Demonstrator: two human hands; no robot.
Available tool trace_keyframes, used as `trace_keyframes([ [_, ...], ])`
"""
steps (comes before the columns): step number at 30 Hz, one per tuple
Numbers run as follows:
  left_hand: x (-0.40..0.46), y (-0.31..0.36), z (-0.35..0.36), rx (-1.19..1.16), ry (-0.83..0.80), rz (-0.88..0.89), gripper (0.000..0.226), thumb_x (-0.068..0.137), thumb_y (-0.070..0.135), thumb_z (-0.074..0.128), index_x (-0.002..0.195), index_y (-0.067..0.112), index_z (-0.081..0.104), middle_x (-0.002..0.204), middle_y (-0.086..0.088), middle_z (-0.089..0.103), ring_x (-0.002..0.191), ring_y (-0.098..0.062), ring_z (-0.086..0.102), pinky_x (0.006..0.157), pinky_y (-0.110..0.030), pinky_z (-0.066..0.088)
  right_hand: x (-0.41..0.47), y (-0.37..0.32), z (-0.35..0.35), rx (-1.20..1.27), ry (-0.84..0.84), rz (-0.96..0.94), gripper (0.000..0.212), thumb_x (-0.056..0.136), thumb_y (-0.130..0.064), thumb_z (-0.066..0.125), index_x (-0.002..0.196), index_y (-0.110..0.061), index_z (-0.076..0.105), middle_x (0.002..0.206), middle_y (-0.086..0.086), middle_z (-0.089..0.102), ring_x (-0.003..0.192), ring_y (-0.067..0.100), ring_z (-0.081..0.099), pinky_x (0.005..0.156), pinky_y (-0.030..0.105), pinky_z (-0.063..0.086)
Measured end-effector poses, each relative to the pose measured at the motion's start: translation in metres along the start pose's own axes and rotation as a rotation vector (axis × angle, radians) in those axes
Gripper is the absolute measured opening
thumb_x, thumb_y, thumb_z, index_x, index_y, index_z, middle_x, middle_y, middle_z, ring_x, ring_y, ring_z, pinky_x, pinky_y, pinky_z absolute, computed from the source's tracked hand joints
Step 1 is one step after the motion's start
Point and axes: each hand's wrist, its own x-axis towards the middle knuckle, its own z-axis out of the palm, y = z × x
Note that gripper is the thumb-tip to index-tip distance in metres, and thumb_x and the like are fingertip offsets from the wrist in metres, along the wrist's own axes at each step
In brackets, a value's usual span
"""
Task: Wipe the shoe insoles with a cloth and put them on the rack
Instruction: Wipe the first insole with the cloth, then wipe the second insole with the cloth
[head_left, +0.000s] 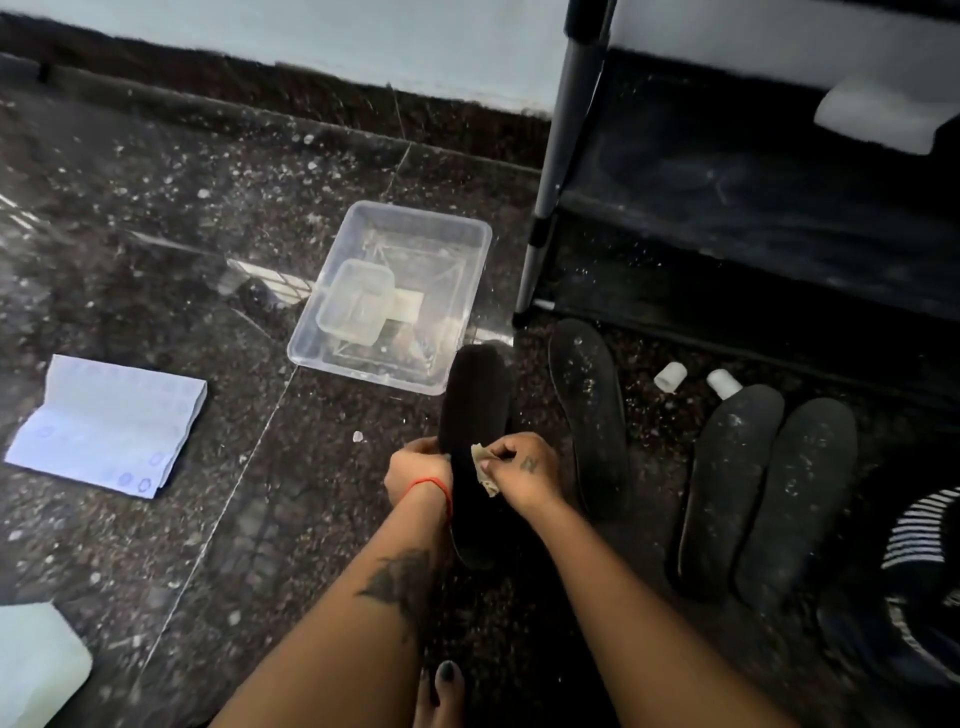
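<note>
A black insole (475, 400) is held lengthwise above the dark floor at the centre. My left hand (418, 467) grips its left edge near the middle. My right hand (522, 475) pinches a small pale cloth (485, 470) against the insole's upper face. Three more dusty black insoles lie on the floor to the right: one (589, 410) beside the held one, and a pair (727, 483) (795, 499) further right. The dark shoe rack (753, 208) with grey metal posts stands at the upper right.
A clear plastic tub (467, 244) holding a smaller container (356, 301) sits just beyond the insole. A folded white towel (111, 426) lies at left. Two small white caps (670, 376) rest by the rack. A striped garment (914, 540) is at the right edge.
</note>
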Motion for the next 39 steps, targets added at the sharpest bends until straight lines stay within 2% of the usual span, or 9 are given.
trace_keyframes([
  [5, 0.013, -0.003, 0.006, 0.043, 0.035, -0.027, 0.026, 0.077, 0.01, 0.071, 0.102, 0.019, 0.073, 0.11, -0.012, 0.069, 0.105, -0.029, 0.062, 0.094, -0.032, 0.049, 0.006, 0.0, 0.012, 0.008, 0.009, 0.032, 0.008, 0.079, -0.009, 0.068, 0.082, -0.003, 0.073, 0.106, 0.012, 0.06, 0.092, 0.023, 0.061, 0.074, 0.016, 0.041],
  [9, 0.004, 0.0, 0.008, 0.179, 0.101, 0.035, 0.029, 0.081, 0.02, 0.069, 0.11, 0.019, 0.067, 0.118, -0.011, 0.064, 0.113, -0.03, 0.057, 0.095, -0.033, 0.046, 0.002, 0.0, 0.007, 0.037, 0.006, 0.025, 0.011, 0.08, -0.011, 0.067, 0.086, -0.002, 0.072, 0.11, 0.008, 0.051, 0.097, 0.021, 0.056, 0.07, 0.006, 0.03],
  [13, -0.022, 0.009, 0.015, 0.279, 0.212, 0.285, 0.03, 0.088, 0.021, 0.06, 0.117, 0.018, 0.062, 0.123, -0.012, 0.053, 0.114, -0.033, 0.051, 0.092, -0.037, 0.041, 0.002, -0.001, -0.02, 0.151, 0.02, 0.081, 0.015, 0.084, -0.026, 0.065, 0.086, -0.012, 0.071, 0.097, 0.009, 0.069, 0.076, 0.017, 0.06, 0.058, 0.017, 0.04],
  [17, -0.041, 0.013, 0.04, 0.286, 0.063, 0.537, 0.029, 0.09, 0.014, 0.053, 0.118, 0.015, 0.061, 0.119, -0.012, 0.055, 0.11, -0.031, 0.054, 0.092, -0.034, 0.039, 0.015, 0.014, -0.07, 0.203, 0.311, 0.184, 0.02, 0.086, -0.024, 0.061, 0.099, -0.012, 0.068, 0.1, 0.007, 0.069, 0.085, 0.02, 0.059, 0.063, 0.019, 0.034],
  [25, -0.036, 0.022, 0.109, 0.252, -0.425, 0.278, 0.046, 0.089, 0.025, 0.052, 0.133, 0.011, 0.048, 0.129, -0.019, 0.056, 0.118, -0.035, 0.054, 0.1, -0.04, 0.044, 0.033, 0.064, -0.097, 0.002, 0.371, 0.295, 0.023, 0.082, -0.037, 0.063, 0.082, -0.015, 0.072, 0.095, 0.011, 0.068, 0.08, 0.027, 0.063, 0.069, 0.028, 0.049],
  [27, -0.029, 0.021, 0.123, 0.178, -0.472, 0.204, 0.048, 0.083, 0.03, 0.052, 0.125, 0.008, 0.052, 0.125, -0.028, 0.056, 0.109, -0.04, 0.059, 0.093, -0.049, 0.048, 0.033, 0.065, -0.093, 0.006, 0.38, 0.288, 0.026, 0.083, -0.038, 0.063, 0.084, -0.014, 0.072, 0.1, 0.013, 0.066, 0.081, 0.027, 0.063, 0.071, 0.028, 0.048],
  [33, -0.044, 0.033, 0.119, 0.046, -0.555, 0.156, 0.03, 0.095, 0.013, 0.045, 0.121, 0.005, 0.057, 0.103, -0.019, 0.063, 0.075, -0.024, 0.058, 0.074, -0.034, 0.05, 0.018, 0.057, -0.095, -0.006, 0.337, 0.307, 0.029, 0.089, -0.031, 0.057, 0.093, -0.008, 0.073, 0.096, 0.012, 0.071, 0.089, 0.029, 0.064, 0.078, 0.031, 0.05],
  [37, -0.057, 0.031, 0.102, 0.055, -0.554, 0.158, 0.033, 0.087, 0.021, 0.05, 0.116, 0.013, 0.063, 0.115, -0.017, 0.066, 0.101, -0.033, 0.063, 0.089, -0.042, 0.053, -0.005, 0.043, -0.105, 0.044, 0.329, 0.328, 0.019, 0.086, -0.022, 0.06, 0.094, -0.008, 0.072, 0.097, 0.01, 0.071, 0.089, 0.027, 0.064, 0.079, 0.033, 0.052],
  [39, -0.073, 0.036, 0.085, 0.048, -0.534, 0.175, 0.03, 0.087, 0.022, 0.052, 0.113, 0.013, 0.064, 0.094, -0.012, 0.068, 0.076, -0.029, 0.063, 0.063, -0.031, 0.052, -0.022, 0.031, -0.115, 0.08, 0.331, 0.312, 0.017, 0.085, -0.022, 0.062, 0.093, -0.01, 0.072, 0.096, 0.007, 0.071, 0.089, 0.025, 0.064, 0.077, 0.029, 0.05],
])
